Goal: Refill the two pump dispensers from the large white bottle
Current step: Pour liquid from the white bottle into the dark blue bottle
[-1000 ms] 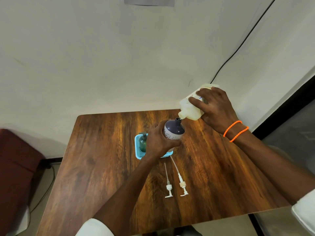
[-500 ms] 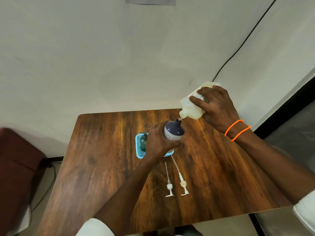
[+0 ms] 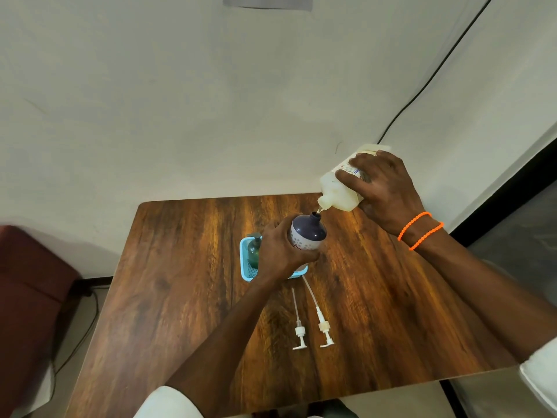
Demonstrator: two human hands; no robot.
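Observation:
My right hand (image 3: 384, 188) grips the large white bottle (image 3: 339, 191), tilted with its spout down and left. A thin stream runs from the spout into the open neck of a dark-topped white dispenser bottle (image 3: 307, 232). My left hand (image 3: 281, 253) holds that dispenser around its body, lifted above the table. A green pump dispenser (image 3: 254, 250) stands in a small blue basket (image 3: 245, 271), partly hidden behind my left hand. Two white pump heads with long tubes, one (image 3: 299, 330) and the other (image 3: 322, 322), lie loose on the wooden table (image 3: 180, 297).
The table stands against a pale wall; a black cable (image 3: 422, 86) runs down the wall at the right. A dark red seat (image 3: 27, 282) is left of the table, with cables on the floor beside it.
The white bottle and my right hand have risen slightly and the spout now sits a little above the dispenser's neck. My left hand holds the dispenser in nearly the same place.

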